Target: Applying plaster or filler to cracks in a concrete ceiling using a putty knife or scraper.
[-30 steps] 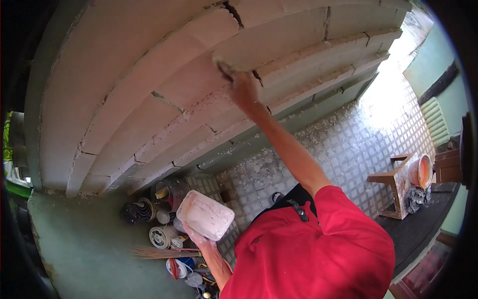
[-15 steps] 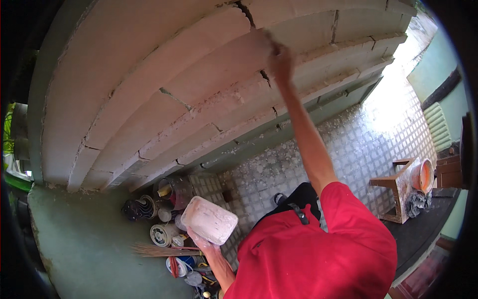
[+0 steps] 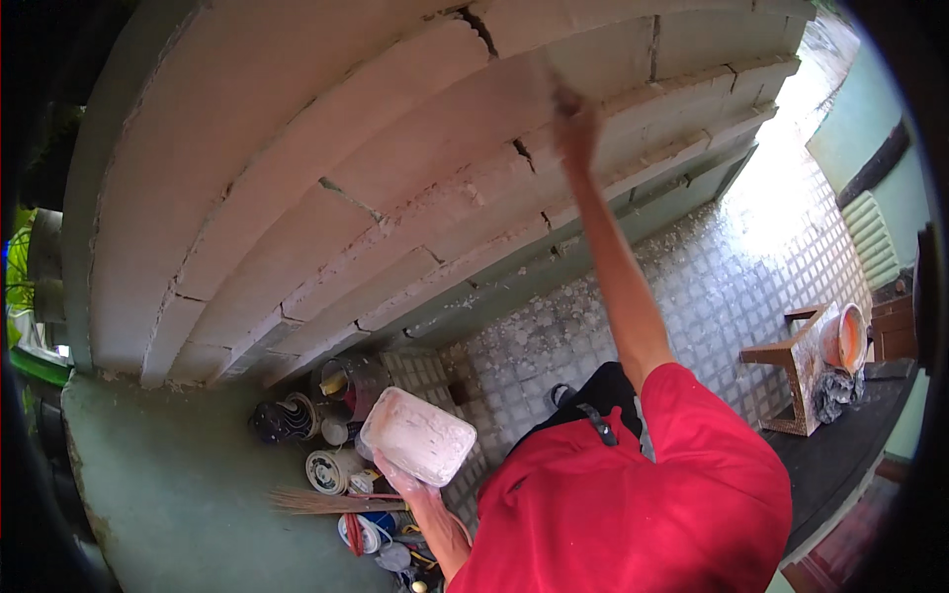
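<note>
Clearly, the left grip (image 3: 403, 477) clasps a tray (image 3: 420, 435); I cannot tell blurred right grip (image 3: 577, 127) closure or bucket (image 3: 324, 472) markings

The right arm (image 3: 623, 282) stretched above and right of the tray (image 3: 418, 435); its hand (image 3: 578, 128) blurred. The left hand (image 3: 405, 478) supported the tray from below.

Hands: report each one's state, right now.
Left hand: holding the pale rectangular tray.
Right hand: closed on a tool too blurred to identify.
</note>
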`<state>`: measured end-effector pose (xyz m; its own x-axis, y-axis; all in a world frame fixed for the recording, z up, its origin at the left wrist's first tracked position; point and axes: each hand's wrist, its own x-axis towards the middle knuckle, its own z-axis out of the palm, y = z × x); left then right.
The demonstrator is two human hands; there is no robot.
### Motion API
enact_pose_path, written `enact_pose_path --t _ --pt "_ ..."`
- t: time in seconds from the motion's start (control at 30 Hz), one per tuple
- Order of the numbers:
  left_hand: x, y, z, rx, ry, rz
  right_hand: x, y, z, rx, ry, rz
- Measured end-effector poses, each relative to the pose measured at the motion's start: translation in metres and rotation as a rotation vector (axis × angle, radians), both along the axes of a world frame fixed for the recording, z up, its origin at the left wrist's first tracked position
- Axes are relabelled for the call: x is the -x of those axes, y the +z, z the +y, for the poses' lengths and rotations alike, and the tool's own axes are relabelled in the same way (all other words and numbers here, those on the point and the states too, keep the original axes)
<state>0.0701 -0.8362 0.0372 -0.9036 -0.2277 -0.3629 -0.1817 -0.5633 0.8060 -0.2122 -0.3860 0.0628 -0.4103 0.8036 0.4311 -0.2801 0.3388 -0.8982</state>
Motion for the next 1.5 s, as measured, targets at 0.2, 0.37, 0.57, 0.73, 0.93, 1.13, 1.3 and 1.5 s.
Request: enact_pose_path --t 0.2,0.37,0.57,0.73,0.93,1.13,1.3,1.5 --pt "-0.008 -0.017 -0.018 -0.02 0.026 -0.051 0.034 0.008 -0.005 -0.208 -0.202 -0.16" --pt "-0.005 -0.009 -0.012 -0.026 0.018 -0.012 0.026 0.006 -0.099 -0.371 0.133 -0.017" --pt "-0.007 -0.005 -0.012 -0.028 0.018 0.006 -0.007 0.011 -0.083 -0.422 0.364 -0.11" --pt "-0.009 -0.014 -0.016 -0.026 0.022 -0.035 0.007 0.023 0.014 -1.072 0.038 -0.013" --pt "-0.006 -0.005 -0.001 -0.012 -0.029 -0.057 0.005 -0.003 0.028 -1.31 0.037 -0.156" --pt "-0.002 -0.004 0.008 -0.019 -0.001 -0.057 -0.013 -0.037 0.047 -1.344 0.08 -0.293" --pt "-0.002 -0.009 0.005 -0.003 -0.013 -0.072 -0.004 0.022 0.024 -1.186 0.074 -0.077" --pt "0.005 -0.005 0.019 0.013 -0.052 -0.014 -0.003 -0.028 0.031 -1.249 0.12 -0.168"
